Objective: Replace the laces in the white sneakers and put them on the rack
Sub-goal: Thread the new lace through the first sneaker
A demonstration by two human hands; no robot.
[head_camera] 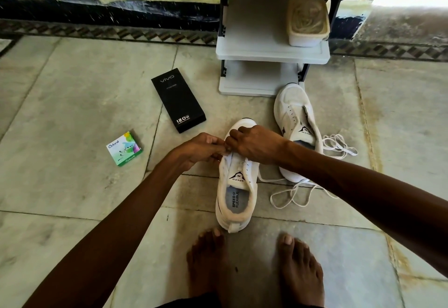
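Observation:
A white sneaker [236, 186] stands on the floor just beyond my bare feet, toe pointing away. My left hand [202, 148] and my right hand [254, 144] meet over its front eyelets, fingers pinched on a white lace [288, 193] that trails off to the right in loops. The exact grip is partly hidden by my fingers. The second white sneaker [294, 113] lies further right, unlaced, with another loose white lace [339, 145] beside it. The white shoe rack [271, 53] stands behind the shoes.
A black phone box [178, 100] and a small green Odonil box [124, 148] lie on the stone floor to the left. A lidded plastic container [308, 22] sits on the rack's middle shelf. My bare feet [254, 266] are at the bottom.

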